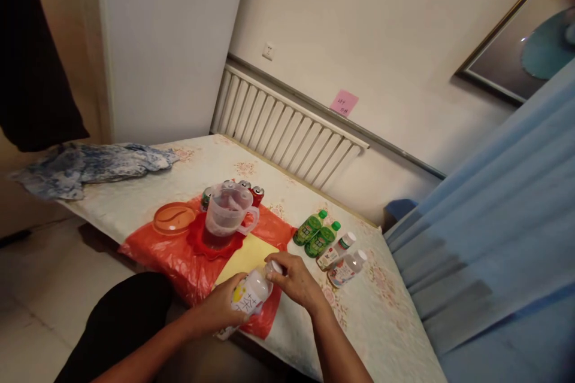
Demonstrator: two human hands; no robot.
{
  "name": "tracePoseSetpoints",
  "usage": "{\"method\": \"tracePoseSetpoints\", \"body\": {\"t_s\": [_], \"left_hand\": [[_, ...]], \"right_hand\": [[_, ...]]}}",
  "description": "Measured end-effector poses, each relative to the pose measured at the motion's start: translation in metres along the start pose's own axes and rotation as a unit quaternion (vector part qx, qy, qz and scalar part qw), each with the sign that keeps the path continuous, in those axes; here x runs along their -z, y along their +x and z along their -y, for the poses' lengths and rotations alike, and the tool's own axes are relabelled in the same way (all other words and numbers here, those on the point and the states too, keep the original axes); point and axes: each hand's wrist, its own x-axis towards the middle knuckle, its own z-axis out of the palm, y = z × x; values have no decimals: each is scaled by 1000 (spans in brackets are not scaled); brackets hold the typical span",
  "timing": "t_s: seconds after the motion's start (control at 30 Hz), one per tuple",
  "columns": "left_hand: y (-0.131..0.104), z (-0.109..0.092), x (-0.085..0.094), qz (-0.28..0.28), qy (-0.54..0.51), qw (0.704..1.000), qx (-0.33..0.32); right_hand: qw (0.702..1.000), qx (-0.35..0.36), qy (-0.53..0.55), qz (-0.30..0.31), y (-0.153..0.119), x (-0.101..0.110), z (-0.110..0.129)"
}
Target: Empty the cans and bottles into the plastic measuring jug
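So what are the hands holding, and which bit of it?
A pale plastic bottle with a yellow-marked label. The left hand is wrapped around its body; the right hand's thumb and fingers grip its white cap.

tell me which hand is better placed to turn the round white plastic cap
Likely the right hand: its thumb and finger are at the cap, while the left hand holds the white-labelled plastic bottle.
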Motion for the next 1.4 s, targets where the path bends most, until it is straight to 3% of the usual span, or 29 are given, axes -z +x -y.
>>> {"method": "tracePoseSetpoints", "body": {"t_s": [0.43,0.67,0.73,0.8,0.87,0.93,1.07,1.17,1.4], "left_hand": [[-21,25,19,52,-133,989,25],[-30,43,28,64,-160,984,52],[-32,51,30,59,-159,985,42],[-34,57,32,47,-172,984,27],[-36,59,32,26,-183,982,27],[-38,59,32,9,-192,981,36],[-40,61,32,-12,-181,982,49],[-41,69,33,-25,-165,984,59],[-46,79,38,-78,-154,983,66]], "right_hand": [[999,32,43,2,20,-36,-2],[992,35,121,-34,27,-37,-6],[987,-2,151,-56,31,-40,-17],[972,-83,204,-81,36,-49,-35],[940,-194,261,-99,41,-64,-55],[926,-247,270,-91,47,-81,-73],[919,-287,256,-84,55,-109,-95],[929,-294,211,-80,58,-117,-98],[968,-207,25,-143,66,-96,-91]]}}
